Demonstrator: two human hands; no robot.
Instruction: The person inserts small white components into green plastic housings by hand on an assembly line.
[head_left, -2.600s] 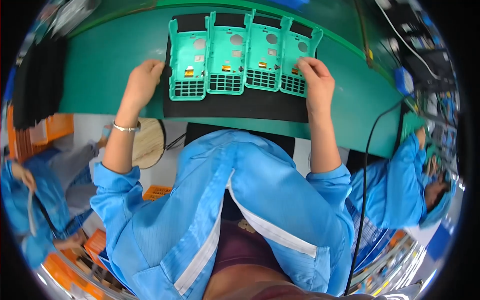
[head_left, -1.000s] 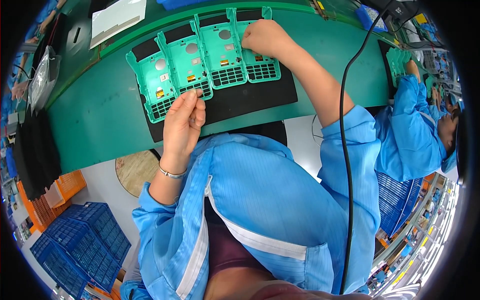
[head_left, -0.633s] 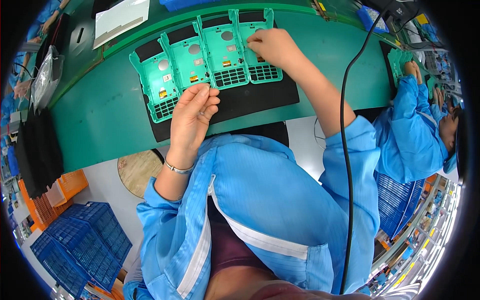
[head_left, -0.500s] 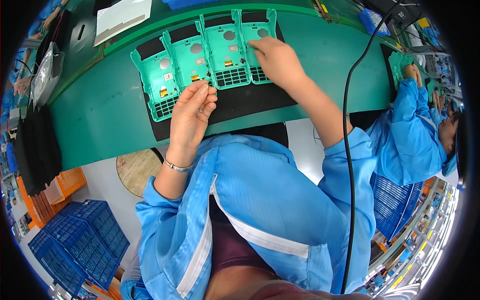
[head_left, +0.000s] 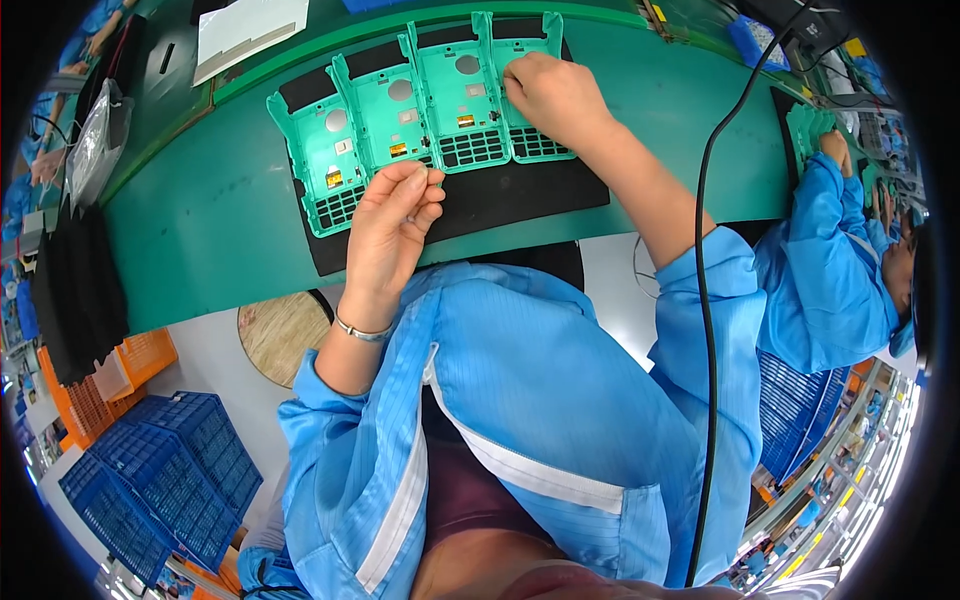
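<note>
Several green plastic housings stand side by side on a black mat (head_left: 500, 202), each with a slotted grille along its near edge. My right hand (head_left: 560, 102) is over the rightmost housing (head_left: 540, 143), fingers curled down onto its inside; the fingertips and anything in them are hidden. My left hand (head_left: 392, 225) is raised in front of the row, thumb and fingertips pinched together. Whatever it may hold is too small to make out. Just beyond those fingertips lies the near grille of a middle housing (head_left: 385, 118). The leftmost housing (head_left: 318, 150) is untouched.
A white sheet (head_left: 250, 35) lies at the back left, near a clear plastic bag (head_left: 98, 140). A black cable (head_left: 703, 260) hangs down across the view on the right. Another person (head_left: 830, 260) sits at the right. Blue crates (head_left: 165, 470) stand on the floor at left.
My right hand has moved further over the rightmost housing, its fingers more curled and now covering the round spot. My left hand keeps its pinch. The whole view has shifted slightly.
</note>
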